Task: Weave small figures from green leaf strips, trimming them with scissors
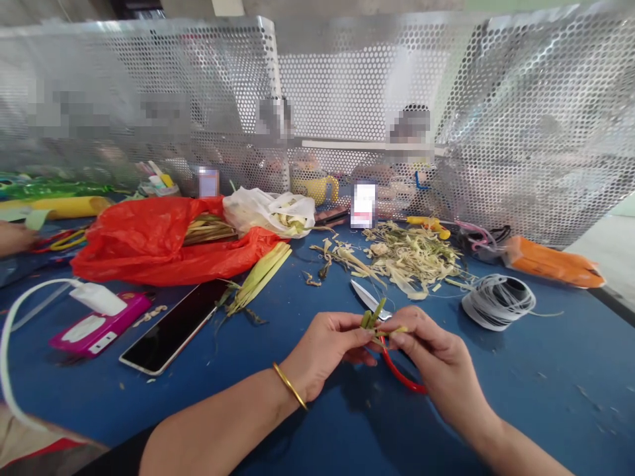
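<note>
Between thumb and fingers, my left hand (337, 344) pinches a small green plant piece (373, 318) made of short folded strips. My right hand (431, 350) is closed on the pale yellow-green end of the same piece, its fingertips close to the left ones. Just beneath both hands, scissors with red handles (404, 377) lie on the blue table (297, 416), their blades pointing away and partly covered by my fingers. A heap of dry plant scraps (414, 258) lies beyond the hands.
A spool of white cord (497, 302) stands at the right, near an orange packet (553, 262). Leftward are a phone (173, 327), a magenta power strip (102, 324), a red bag (143, 241) and green strips (260, 277). Perforated metal panels (342, 86) rise behind. Another person's hand (17, 238) shows far left.
</note>
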### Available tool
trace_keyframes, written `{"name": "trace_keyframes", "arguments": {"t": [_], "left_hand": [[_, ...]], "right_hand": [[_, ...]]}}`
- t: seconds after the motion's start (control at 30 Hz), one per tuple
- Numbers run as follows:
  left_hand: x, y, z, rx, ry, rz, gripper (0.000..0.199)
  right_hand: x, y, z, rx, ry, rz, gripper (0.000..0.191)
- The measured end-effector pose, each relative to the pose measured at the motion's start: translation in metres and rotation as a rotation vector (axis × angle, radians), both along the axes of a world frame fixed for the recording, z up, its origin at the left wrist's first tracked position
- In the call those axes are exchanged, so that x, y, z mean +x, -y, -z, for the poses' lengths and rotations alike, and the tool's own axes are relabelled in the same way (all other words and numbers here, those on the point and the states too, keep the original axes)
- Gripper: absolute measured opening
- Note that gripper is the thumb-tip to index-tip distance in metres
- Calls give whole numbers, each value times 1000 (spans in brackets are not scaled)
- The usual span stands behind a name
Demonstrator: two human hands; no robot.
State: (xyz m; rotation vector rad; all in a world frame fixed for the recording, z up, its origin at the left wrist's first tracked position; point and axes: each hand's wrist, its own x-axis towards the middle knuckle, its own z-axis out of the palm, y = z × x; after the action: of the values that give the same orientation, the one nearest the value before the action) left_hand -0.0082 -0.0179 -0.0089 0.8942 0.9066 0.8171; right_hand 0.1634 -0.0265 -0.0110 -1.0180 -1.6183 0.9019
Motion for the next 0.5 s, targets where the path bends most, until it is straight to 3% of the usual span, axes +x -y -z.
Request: {"name": "trace_keyframes", "arguments": {"t": [0.13, 0.33, 0.5], "left_hand": [[2, 1, 2, -61, -37, -11, 26], [8, 3, 4, -45, -52, -105, 28], [8, 4, 5, 87, -160, -100, 26]], "right_hand": [[-1, 3, 0, 187, 140, -100, 15], [-8, 10, 2, -16, 168, 70, 13], [-10, 8, 5, -148, 117, 115, 19]]}}
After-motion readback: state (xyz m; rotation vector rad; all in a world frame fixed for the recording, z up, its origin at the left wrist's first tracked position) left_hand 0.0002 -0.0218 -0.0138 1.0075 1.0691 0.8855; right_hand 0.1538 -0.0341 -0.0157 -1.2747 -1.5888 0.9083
